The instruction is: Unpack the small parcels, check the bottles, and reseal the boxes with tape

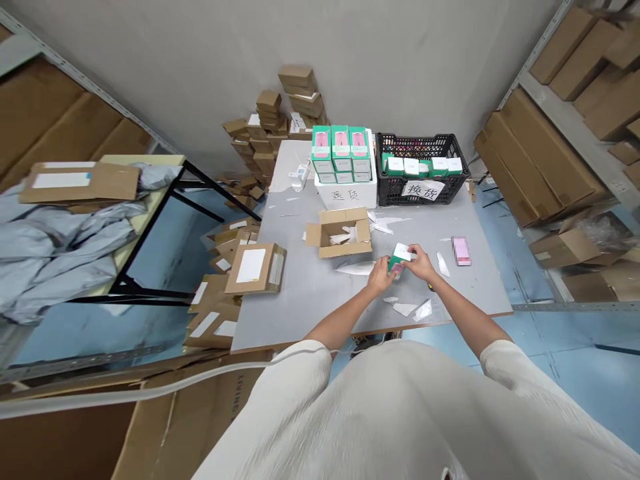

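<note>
Both my hands grip a small green and pink box with a white label on top, held over the grey table. My left hand closes on its left side. My right hand pinches its right side near the label. Just beyond my left hand stands an open cardboard carton with white paper inside. Torn white paper scraps lie near my hands. Under my right wrist, a small yellow and black item is mostly hidden.
At the back stand a white bin of green and pink boxes and a black crate of similar ones. A phone lies right, a closed carton left. Stacked cartons line the wall; a cable crosses at lower left.
</note>
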`<act>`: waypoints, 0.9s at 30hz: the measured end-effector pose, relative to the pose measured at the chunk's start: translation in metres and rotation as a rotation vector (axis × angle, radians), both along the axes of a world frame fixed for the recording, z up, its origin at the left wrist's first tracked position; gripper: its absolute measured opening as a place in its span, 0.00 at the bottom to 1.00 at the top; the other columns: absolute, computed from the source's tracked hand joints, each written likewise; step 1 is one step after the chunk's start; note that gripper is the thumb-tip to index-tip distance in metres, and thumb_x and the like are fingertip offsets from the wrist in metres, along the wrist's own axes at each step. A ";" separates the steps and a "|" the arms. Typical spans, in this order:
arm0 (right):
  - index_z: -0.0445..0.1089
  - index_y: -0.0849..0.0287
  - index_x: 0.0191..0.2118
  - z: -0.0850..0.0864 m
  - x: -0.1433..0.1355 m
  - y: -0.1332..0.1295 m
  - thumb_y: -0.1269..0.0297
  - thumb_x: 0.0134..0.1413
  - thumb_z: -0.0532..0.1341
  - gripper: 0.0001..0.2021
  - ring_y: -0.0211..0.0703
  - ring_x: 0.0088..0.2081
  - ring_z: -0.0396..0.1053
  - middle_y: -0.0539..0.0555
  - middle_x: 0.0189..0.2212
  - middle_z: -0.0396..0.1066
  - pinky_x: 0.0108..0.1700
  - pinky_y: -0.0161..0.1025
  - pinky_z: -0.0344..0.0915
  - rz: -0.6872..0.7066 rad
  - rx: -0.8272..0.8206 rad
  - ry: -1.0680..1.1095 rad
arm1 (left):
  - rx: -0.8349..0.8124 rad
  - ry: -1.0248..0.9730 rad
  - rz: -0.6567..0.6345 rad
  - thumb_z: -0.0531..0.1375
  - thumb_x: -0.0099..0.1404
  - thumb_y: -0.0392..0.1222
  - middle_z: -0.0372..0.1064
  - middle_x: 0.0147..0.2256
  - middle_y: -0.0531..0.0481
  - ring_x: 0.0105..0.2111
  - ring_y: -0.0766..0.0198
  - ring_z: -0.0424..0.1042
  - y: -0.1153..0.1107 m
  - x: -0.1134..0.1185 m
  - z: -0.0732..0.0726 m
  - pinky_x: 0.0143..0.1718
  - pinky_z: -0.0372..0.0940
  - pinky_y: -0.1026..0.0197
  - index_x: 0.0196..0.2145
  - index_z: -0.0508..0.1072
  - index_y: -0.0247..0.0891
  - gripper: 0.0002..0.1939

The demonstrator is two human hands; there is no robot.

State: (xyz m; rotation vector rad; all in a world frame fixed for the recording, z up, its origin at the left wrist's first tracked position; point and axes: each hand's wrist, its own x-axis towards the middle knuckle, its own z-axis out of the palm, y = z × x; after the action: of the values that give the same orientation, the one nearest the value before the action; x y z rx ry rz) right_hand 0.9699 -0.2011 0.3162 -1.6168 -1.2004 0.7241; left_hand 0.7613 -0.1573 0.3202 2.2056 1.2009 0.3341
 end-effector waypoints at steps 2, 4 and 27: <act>0.68 0.50 0.51 0.010 -0.005 -0.006 0.57 0.47 0.71 0.24 0.53 0.54 0.74 0.54 0.56 0.75 0.58 0.53 0.76 0.083 -0.007 -0.099 | -0.028 -0.095 -0.019 0.67 0.71 0.43 0.67 0.63 0.37 0.60 0.46 0.73 0.006 0.001 0.006 0.60 0.70 0.48 0.72 0.58 0.43 0.37; 0.70 0.50 0.56 0.015 -0.010 -0.013 0.61 0.48 0.70 0.27 0.54 0.57 0.74 0.56 0.59 0.74 0.59 0.55 0.76 0.139 -0.018 -0.137 | -0.029 -0.145 -0.042 0.68 0.68 0.40 0.64 0.67 0.36 0.62 0.45 0.73 0.013 0.001 0.011 0.62 0.70 0.47 0.76 0.54 0.42 0.44; 0.65 0.54 0.60 0.028 -0.004 0.001 0.54 0.63 0.63 0.23 0.50 0.42 0.77 0.54 0.43 0.78 0.47 0.45 0.73 -0.162 -0.179 -0.332 | -0.059 -0.128 -0.215 0.76 0.61 0.44 0.67 0.69 0.35 0.65 0.40 0.73 0.010 -0.010 0.032 0.63 0.69 0.43 0.79 0.50 0.46 0.58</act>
State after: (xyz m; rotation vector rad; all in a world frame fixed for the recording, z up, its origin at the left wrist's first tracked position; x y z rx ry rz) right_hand 0.9659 -0.1997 0.3444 -2.0164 -1.2442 0.4820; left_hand 0.7514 -0.1477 0.3520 2.2016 0.8848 0.3412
